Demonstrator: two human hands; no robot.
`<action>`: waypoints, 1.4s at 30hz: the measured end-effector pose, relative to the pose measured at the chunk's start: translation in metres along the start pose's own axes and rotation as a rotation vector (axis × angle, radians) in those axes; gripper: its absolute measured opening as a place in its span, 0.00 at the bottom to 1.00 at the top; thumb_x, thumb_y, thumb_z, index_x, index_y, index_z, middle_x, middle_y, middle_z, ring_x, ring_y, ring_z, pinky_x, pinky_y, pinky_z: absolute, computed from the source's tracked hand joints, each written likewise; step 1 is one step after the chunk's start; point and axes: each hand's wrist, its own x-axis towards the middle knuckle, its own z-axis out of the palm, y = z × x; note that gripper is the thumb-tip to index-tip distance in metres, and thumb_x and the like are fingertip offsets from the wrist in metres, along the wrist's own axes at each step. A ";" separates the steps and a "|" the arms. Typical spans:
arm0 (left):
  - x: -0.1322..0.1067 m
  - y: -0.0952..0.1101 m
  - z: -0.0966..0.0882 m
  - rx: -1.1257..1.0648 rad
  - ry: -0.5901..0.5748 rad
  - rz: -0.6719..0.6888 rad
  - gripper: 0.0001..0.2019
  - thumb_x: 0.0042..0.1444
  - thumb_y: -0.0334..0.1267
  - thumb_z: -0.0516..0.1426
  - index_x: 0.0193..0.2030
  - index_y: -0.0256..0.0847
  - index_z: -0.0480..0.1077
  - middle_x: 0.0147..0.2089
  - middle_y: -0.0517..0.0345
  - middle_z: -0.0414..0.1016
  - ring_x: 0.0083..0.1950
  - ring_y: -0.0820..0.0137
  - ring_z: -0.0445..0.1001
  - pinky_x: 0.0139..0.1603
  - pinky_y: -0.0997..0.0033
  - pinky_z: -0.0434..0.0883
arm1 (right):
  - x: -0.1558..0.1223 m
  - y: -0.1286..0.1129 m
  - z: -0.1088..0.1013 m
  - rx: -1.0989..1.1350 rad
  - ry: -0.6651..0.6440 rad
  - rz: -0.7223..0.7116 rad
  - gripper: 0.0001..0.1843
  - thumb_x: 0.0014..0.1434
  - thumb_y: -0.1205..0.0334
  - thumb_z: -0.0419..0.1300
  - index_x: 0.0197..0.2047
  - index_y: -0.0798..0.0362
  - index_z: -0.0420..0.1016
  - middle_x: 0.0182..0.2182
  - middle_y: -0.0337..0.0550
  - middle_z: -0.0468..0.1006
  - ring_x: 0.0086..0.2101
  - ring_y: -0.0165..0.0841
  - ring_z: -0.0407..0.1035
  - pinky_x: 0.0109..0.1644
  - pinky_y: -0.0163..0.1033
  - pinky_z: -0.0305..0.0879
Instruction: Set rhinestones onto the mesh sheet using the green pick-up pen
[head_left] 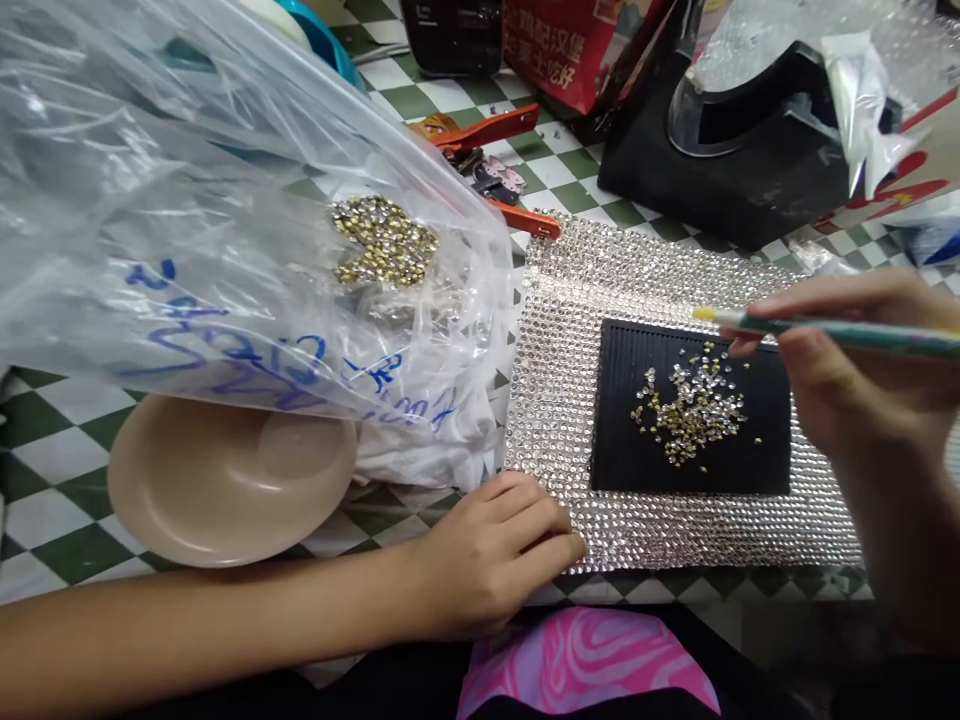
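Observation:
My right hand [847, 370] grips a slim green picker pen [862, 333] with a yellow tip, held above the far edge of a black ribbed tray [615, 440]. Loose gold and silver rhinestones [694, 405] lie scattered in the tray's middle. Beneath the tray spreads a glittering sheet of rhinestones in rows [555, 400]. My left hand [517, 545] rests palm down at the sheet's near left corner, fingers loosely bent and holding nothing. The pen's tip touches no stone that I can see.
A clear plastic bag [247, 230] with blue writing and more rhinestones [386, 240] inside covers the left. Partly under it sits a beige bowl [225, 490]. Orange-handled pliers [487, 130], a red package [577, 50] and a black tape dispenser [697, 170] stand along the back of the checkered table.

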 end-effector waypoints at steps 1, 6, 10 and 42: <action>-0.001 0.000 0.000 -0.003 -0.002 -0.004 0.12 0.57 0.25 0.46 0.45 0.29 0.67 0.38 0.50 0.68 0.40 0.67 0.61 0.45 0.63 0.58 | -0.008 0.003 -0.001 -0.012 0.027 0.026 0.11 0.47 0.69 0.61 0.36 0.50 0.77 0.28 0.42 0.76 0.26 0.32 0.71 0.27 0.41 0.69; -0.001 0.000 -0.001 -0.009 0.004 -0.013 0.12 0.58 0.25 0.45 0.44 0.30 0.67 0.39 0.50 0.69 0.40 0.67 0.62 0.45 0.64 0.58 | -0.041 0.015 0.000 0.121 0.083 0.236 0.09 0.48 0.67 0.60 0.34 0.50 0.76 0.24 0.40 0.76 0.22 0.33 0.71 0.21 0.38 0.69; 0.001 0.001 -0.004 -0.002 -0.003 -0.023 0.12 0.59 0.25 0.45 0.45 0.30 0.67 0.39 0.50 0.69 0.40 0.68 0.62 0.46 0.64 0.58 | -0.050 0.016 0.001 0.310 0.136 0.367 0.05 0.52 0.66 0.57 0.31 0.52 0.75 0.19 0.40 0.74 0.20 0.32 0.70 0.16 0.34 0.66; 0.001 0.001 -0.002 0.005 -0.003 -0.025 0.12 0.60 0.26 0.45 0.44 0.30 0.68 0.38 0.51 0.70 0.39 0.68 0.62 0.44 0.65 0.59 | -0.037 0.010 0.014 -0.291 0.177 0.004 0.17 0.46 0.70 0.61 0.39 0.41 0.75 0.31 0.33 0.77 0.29 0.31 0.71 0.29 0.41 0.67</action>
